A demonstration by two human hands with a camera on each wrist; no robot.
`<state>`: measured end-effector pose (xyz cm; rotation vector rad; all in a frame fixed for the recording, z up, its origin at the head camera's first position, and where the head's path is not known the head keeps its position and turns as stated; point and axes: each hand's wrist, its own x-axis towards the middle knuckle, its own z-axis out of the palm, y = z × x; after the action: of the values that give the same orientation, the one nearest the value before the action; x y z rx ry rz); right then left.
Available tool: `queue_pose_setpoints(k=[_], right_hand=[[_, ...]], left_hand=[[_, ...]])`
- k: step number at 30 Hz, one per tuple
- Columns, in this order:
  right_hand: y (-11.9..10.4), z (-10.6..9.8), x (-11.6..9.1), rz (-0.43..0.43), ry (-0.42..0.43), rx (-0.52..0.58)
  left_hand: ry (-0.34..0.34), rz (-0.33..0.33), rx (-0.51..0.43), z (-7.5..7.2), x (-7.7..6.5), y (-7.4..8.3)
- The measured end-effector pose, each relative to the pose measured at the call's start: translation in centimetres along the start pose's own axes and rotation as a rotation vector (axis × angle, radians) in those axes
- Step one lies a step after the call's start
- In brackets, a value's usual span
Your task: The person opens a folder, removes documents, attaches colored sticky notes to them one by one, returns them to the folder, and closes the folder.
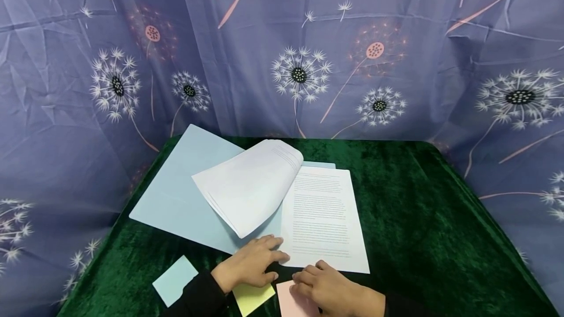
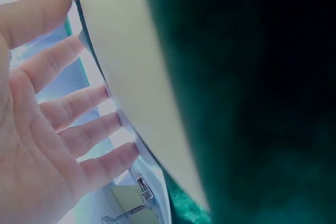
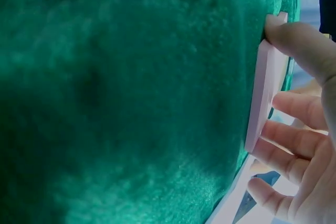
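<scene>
My left hand (image 1: 253, 263) lies with extended fingers, its fingertips at the lower left corner of a printed sheet (image 1: 323, 219). More white pages (image 1: 253, 185) from the same stack curl over to the left, on an opened light blue folder (image 1: 176, 190). Part of the folder's metal clip (image 2: 144, 192) appears in the left wrist view. Below the left hand is a yellow sticky note pad (image 1: 251, 298), partly covered. My right hand (image 1: 328, 290) grips a pink sticky note pad (image 3: 262, 87) lying on the cloth, thumb at one edge and fingertips over its far side.
A light blue sticky note pad (image 1: 175, 278) lies left of the left forearm, partly behind the sleeve. Green velvet cloth (image 1: 423, 219) covers the table. A purple dandelion-print curtain (image 1: 246, 62) hangs close behind and on both sides.
</scene>
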<state>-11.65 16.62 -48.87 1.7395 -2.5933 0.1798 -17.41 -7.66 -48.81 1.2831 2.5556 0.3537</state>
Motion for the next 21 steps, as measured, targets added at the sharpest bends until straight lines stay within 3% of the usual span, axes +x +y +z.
queue_pose_setpoints(k=[11,21], right_hand=[[0.2,0.1,-0.3,0.033,0.031,0.088],[1.5,-2.7,-1.3,0.167,0.140,0.141]], left_hand=[[0.005,0.008,0.025,0.2,0.2,-0.1],[0.024,0.013,0.021,0.4,0.3,-0.3]])
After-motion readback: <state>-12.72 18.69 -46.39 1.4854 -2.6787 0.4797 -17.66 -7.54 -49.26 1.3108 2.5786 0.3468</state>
